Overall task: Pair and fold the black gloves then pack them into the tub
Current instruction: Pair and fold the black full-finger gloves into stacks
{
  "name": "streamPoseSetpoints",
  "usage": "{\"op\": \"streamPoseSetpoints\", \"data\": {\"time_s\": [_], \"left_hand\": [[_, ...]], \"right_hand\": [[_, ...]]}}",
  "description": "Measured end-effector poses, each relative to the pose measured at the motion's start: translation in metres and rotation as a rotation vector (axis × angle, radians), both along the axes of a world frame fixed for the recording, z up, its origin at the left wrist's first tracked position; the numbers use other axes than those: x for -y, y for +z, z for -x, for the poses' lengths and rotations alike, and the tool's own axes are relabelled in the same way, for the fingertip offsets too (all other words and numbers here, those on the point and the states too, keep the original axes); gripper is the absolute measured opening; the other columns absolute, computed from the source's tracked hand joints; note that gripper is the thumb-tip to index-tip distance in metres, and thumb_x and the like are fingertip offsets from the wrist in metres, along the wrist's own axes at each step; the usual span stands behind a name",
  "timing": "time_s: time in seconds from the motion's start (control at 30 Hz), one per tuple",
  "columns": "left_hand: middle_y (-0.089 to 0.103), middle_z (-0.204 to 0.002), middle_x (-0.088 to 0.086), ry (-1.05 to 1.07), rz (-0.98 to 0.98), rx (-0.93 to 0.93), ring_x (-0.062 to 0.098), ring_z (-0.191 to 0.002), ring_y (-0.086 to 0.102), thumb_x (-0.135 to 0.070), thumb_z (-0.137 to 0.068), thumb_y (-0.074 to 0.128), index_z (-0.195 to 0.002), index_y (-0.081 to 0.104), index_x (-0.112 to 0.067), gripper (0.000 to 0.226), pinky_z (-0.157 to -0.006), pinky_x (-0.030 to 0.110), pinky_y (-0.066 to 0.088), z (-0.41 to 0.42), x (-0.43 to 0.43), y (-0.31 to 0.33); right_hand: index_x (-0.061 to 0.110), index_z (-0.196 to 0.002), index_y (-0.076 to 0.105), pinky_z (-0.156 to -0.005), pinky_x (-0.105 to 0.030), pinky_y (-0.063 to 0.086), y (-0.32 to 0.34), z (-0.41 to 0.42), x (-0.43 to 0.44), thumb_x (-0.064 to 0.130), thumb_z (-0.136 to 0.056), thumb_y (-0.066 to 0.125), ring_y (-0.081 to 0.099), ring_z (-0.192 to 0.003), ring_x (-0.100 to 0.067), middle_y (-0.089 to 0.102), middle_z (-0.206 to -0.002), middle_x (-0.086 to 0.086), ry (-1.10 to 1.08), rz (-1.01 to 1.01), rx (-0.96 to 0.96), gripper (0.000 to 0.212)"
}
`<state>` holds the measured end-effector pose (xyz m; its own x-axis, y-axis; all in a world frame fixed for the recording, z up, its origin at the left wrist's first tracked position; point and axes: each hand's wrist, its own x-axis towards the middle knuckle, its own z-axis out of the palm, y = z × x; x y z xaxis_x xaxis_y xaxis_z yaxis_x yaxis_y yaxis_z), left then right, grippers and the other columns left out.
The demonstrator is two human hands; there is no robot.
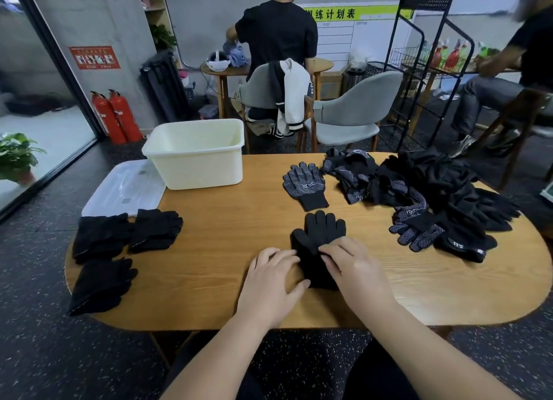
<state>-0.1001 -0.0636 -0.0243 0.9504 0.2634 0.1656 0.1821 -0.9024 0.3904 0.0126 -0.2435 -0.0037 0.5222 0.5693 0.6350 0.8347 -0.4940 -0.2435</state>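
A plain black glove [320, 233] lies flat near the front middle of the wooden table [227, 229], fingers pointing away from me. My left hand [273, 280] rests on its cuff end from the left with fingers spread. My right hand [353, 263] lies across its middle, fingertips pinching the fabric. A dotted black glove [305, 182] lies just beyond. A heap of unsorted black gloves [425, 193] covers the right side. Three folded black pairs [119, 244] sit at the left edge. The cream tub [196, 157] stands at the back left, nothing showing inside.
A clear plastic lid [125, 187] lies left of the tub, partly over the table edge. Grey chairs [350, 112] stand behind the table. One person stands at a far small table, another sits at the right. Red fire extinguishers [115, 117] stand by the wall.
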Motion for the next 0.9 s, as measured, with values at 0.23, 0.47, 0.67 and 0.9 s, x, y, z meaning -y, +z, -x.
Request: {"op": "streamPoseSetpoints", "data": {"time_s": [0.23,0.47,0.67,0.9], "left_hand": [[0.038,-0.156,-0.032,-0.005,0.030,0.006,0.001,-0.147,0.019,-0.070,-0.098,0.046,-0.149,0.055,-0.039,0.061,-0.126,0.033,0.021,0.002,0.000,0.001],[0.038,-0.154,-0.031,0.011,0.070,0.006,-0.001,-0.146,0.020,-0.069,-0.092,0.055,-0.149,0.051,-0.040,0.064,-0.126,0.035,0.025,0.003,0.001,0.005],[0.038,-0.148,-0.017,0.076,0.155,-0.007,0.009,-0.140,0.032,-0.067,-0.090,0.065,-0.152,0.037,-0.047,0.071,-0.121,0.036,0.034,0.006,0.003,0.009],[0.032,-0.157,-0.023,-0.030,-0.009,0.004,0.005,-0.148,0.019,-0.073,-0.095,0.046,-0.147,0.054,-0.049,0.059,-0.125,0.038,0.023,0.004,-0.001,0.000]], "right_hand": [[0.013,-0.101,0.079,-0.064,-0.026,0.051,-0.029,0.022,0.008,-0.002,-0.072,0.092,0.061,-0.082,-0.019,0.067,-0.096,0.002,0.065,0.143,0.014,0.035],[0.011,-0.102,0.079,-0.066,-0.024,0.047,-0.027,0.026,0.008,-0.001,-0.075,0.089,0.060,-0.084,-0.021,0.067,-0.098,0.000,0.072,0.138,0.043,0.031],[0.012,-0.109,0.077,-0.070,-0.027,0.053,-0.036,0.023,0.012,0.002,-0.084,0.083,0.059,-0.092,-0.020,0.064,-0.105,0.001,0.096,0.181,-0.032,0.028],[0.015,-0.119,0.075,-0.085,-0.028,0.057,-0.008,0.011,-0.005,0.020,-0.099,0.062,0.060,-0.105,-0.015,0.066,-0.114,0.006,0.028,0.092,-0.177,0.025]]}}
